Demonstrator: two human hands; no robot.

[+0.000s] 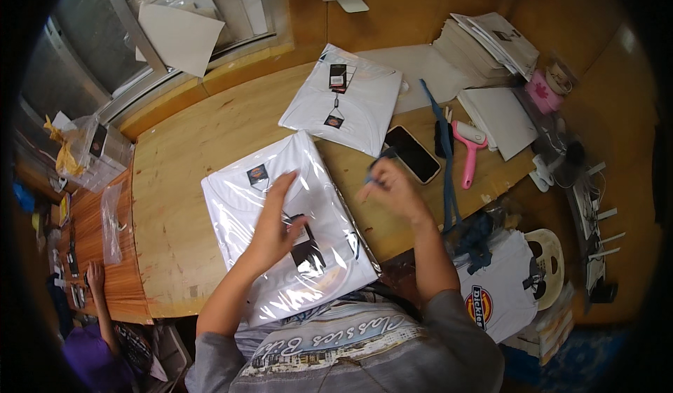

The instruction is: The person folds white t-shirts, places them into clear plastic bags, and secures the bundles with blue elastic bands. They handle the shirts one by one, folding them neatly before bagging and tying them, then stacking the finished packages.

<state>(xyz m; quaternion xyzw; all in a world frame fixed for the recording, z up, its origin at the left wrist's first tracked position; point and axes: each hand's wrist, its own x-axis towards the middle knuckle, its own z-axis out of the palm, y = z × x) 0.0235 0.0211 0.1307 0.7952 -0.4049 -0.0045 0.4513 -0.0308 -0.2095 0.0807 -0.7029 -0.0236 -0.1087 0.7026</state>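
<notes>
While left hand point(273, 223) lies spread over bagged shirt point(320, 207), right hand point(397, 191) blurs, grip unclear; slick film point(345, 253) could send shirt off table point(179, 204).

Worn on the head, the wide fisheye camera looks steeply down and forward, near enough that the left grip point(275, 223) and right grip point(395, 185) sit mid-view, the bench point(175, 211) spreading around them.
</notes>
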